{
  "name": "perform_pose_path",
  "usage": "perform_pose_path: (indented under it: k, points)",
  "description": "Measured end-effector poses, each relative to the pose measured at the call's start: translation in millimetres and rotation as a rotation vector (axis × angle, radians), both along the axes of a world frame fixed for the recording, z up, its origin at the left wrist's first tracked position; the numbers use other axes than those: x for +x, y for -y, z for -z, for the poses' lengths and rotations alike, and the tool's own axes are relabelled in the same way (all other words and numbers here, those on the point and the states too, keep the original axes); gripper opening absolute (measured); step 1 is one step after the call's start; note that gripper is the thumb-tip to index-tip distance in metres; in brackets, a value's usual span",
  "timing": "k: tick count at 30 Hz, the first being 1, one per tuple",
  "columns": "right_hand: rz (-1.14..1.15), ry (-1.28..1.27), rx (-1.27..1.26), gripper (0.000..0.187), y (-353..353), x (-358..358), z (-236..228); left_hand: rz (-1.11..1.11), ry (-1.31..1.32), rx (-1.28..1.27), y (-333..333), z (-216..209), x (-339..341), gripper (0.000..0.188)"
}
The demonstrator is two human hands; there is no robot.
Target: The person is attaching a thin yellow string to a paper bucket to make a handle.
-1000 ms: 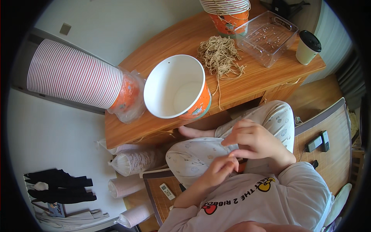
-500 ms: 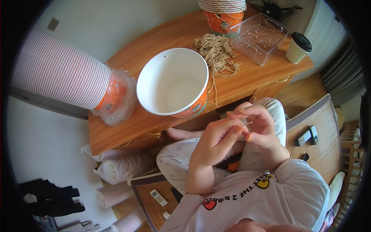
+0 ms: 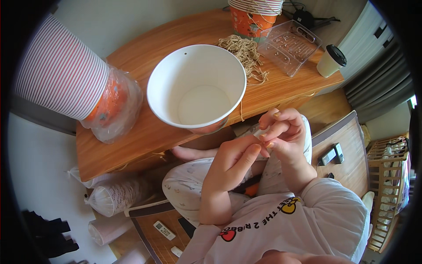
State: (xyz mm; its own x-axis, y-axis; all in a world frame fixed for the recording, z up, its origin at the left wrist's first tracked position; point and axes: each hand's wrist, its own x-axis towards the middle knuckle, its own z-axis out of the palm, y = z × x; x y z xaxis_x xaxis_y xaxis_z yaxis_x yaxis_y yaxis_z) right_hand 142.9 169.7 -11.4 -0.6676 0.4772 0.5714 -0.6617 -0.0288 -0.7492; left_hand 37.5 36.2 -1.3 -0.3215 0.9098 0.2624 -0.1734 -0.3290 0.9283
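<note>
My left hand (image 3: 235,160) and my right hand (image 3: 285,136) meet above my lap, fingers bent and fingertips close together. Both are closed in a pinch; whatever small thing lies between the fingertips is too hidden to name. Just past them, at the table's front edge, stands a large paper bucket (image 3: 204,103), white inside and orange outside, with a small hole under its far rim. Behind the bucket's right side lies a tangled heap of tan string (image 3: 246,53), and one strand hangs down beside the bucket.
On the wooden table (image 3: 145,44) are a long stack of nested buckets (image 3: 61,70) in plastic, another bucket stack (image 3: 252,20), a clear tray (image 3: 290,46) with small pale bits, and a lidded cup (image 3: 330,61). Wrapped bundles (image 3: 116,198) lie below; a remote (image 3: 164,230) is beside me.
The whole view has shifted, so the bucket looks nearer. A thin pale piece that showed between my hands is no longer visible, and my right fingers have curled closer to the left ones.
</note>
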Motion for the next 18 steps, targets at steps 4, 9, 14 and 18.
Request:
perform_pose_path:
  k: [4,9,14,18]
  points:
    - [0.009,-0.013,0.063,0.058,-1.1,-9.2,-7.0,0.016,-0.088,-0.016,6.7,1.2,-4.1,0.024]
    - [-0.003,0.005,0.206,0.063,1.5,-15.6,-22.2,0.035,-0.072,0.034,16.5,-1.9,-11.5,0.022]
    - [0.045,0.048,0.282,0.059,14.1,-22.6,-38.0,-0.08,-0.004,0.104,24.3,-9.5,-12.1,0.017]
    - [0.24,0.131,0.453,0.052,30.9,-25.2,-46.3,-0.176,0.075,0.136,30.2,-3.7,-10.6,0.014]
